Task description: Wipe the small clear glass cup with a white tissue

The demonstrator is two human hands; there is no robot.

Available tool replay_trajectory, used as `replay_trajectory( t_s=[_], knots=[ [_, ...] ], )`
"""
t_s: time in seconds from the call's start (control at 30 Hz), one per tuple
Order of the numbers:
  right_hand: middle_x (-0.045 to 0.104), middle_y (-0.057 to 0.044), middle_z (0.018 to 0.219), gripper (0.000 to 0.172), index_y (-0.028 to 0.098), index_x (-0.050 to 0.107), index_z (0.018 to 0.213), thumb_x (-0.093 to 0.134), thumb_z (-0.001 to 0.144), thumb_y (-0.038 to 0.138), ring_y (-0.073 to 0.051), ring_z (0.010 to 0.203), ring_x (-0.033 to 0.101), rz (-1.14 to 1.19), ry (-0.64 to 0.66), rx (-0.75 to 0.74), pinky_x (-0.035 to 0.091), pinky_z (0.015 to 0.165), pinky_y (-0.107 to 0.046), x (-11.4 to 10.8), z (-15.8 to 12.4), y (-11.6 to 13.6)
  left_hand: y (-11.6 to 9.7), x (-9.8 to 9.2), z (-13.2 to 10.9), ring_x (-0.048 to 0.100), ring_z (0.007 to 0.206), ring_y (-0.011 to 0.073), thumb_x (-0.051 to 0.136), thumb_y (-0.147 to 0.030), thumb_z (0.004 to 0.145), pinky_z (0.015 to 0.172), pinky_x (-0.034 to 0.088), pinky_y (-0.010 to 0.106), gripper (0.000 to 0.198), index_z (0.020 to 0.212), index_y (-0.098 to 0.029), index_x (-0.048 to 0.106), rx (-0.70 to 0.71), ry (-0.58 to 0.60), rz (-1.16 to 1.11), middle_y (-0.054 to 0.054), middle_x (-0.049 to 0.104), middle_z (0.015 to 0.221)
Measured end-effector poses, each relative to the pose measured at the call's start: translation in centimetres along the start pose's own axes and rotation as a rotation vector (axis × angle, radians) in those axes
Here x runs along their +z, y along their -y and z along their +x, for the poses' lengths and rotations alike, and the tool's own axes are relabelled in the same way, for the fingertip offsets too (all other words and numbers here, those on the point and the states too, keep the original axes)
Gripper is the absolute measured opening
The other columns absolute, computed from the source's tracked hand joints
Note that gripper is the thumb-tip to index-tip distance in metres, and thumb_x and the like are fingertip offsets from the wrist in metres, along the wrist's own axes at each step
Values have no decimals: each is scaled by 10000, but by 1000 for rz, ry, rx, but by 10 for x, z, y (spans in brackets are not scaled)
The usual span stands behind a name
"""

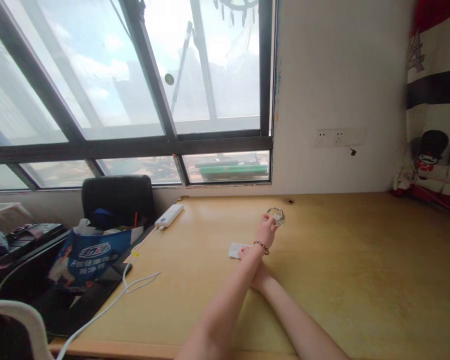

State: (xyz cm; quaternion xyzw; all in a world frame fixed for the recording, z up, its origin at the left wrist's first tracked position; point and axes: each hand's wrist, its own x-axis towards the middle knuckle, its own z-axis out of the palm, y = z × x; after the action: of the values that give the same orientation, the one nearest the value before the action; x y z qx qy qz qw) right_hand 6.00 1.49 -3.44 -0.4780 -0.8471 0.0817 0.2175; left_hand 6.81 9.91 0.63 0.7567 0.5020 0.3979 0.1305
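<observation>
My forearms cross over the wooden table (195, 295), the left one on top. My left hand (268, 231), with a beaded bracelet on its wrist, reaches farther out. Its fingers are closed on the near rim of a small round glass dish (276, 215), which looks like an ashtray. Under the left wrist is my right hand (258, 270), partly hidden by it. Its fingertips are closed on a folded white tissue (237, 250), which lies low over the tabletop, left of the wrist.
A white power bank (169, 216) with a white cable (125, 282) lies along the table's left edge. Beyond that edge are a black chair (118, 197) and a blue bag (93, 255). Windows and a wall with sockets (330, 137) stand behind; a patterned curtain (438, 110) hangs at right.
</observation>
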Motion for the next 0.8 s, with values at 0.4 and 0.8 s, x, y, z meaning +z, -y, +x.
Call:
replay_trajectory(
  t_s=[0.4,0.8],
  knots=[
    [509,-91,1088,244,193,527,1028,443,801,220,-224,1013,417,-9,-69,15,301,890,-351,-17,-7,10,186,-173,-67,506,643,104,495,-166,750,670,460,267,109,834,-171,564,-407,-247,305,42,421,955],
    [509,-78,1096,271,201,519,1059,464,794,197,-201,1032,419,40,-50,-1,302,907,-326,-20,-7,10,188,-172,-65,523,809,161,461,-164,775,687,454,277,186,927,-179,566,-422,-147,366,77,410,1042]
  ],
)
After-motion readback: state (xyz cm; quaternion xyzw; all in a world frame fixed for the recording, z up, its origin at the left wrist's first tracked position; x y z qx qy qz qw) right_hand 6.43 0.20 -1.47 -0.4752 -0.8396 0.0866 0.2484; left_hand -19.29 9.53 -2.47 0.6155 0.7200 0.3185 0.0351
